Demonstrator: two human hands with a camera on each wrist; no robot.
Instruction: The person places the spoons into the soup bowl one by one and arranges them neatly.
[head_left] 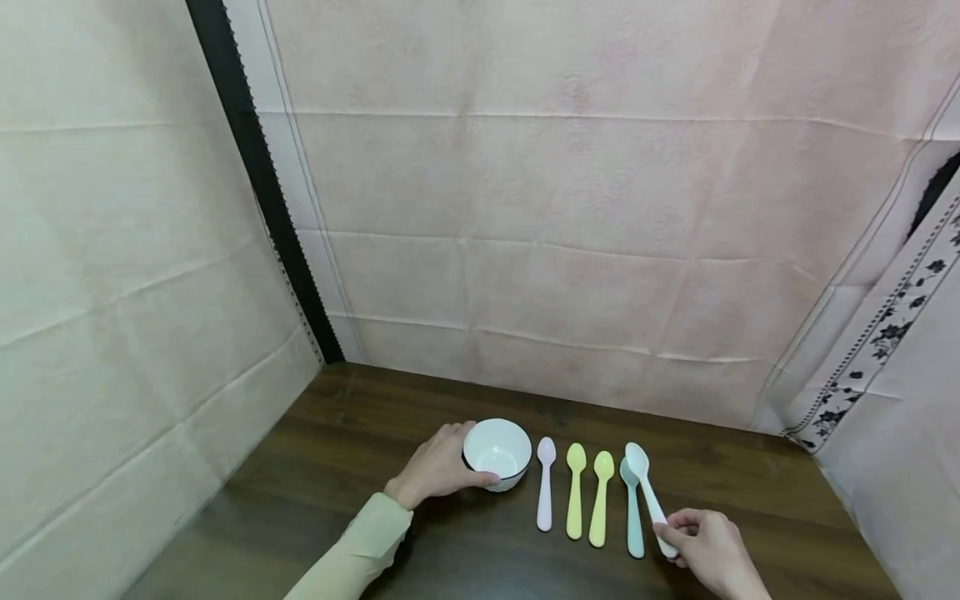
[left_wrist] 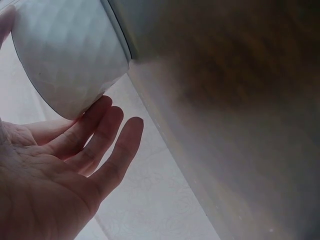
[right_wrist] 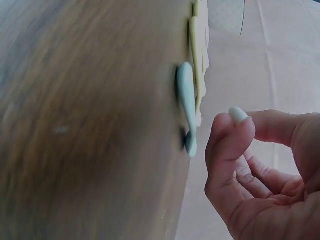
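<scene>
My left hand (head_left: 441, 463) grips a white bowl (head_left: 498, 450) with a dark rim, thumb on its near side. The left wrist view shows the dimpled outer wall of the bowl (left_wrist: 70, 55), the fingertips against it. Lower right, my right hand (head_left: 708, 540) pinches the handle of a white spoon (head_left: 649, 493) between thumb and fingers. From that pinch the tip of the white spoon (right_wrist: 239, 115) sticks out in the right wrist view. Its bowl end overlaps a light blue spoon (head_left: 634, 517) in the head view.
Left of the blue spoon lie a yellow-green spoon (head_left: 601, 500), another yellow-green spoon (head_left: 575, 493) and a lilac spoon (head_left: 545, 487), side by side. All are on a dark wooden table (head_left: 480, 567). Pale cloth (head_left: 525, 275) hangs behind it and at both sides.
</scene>
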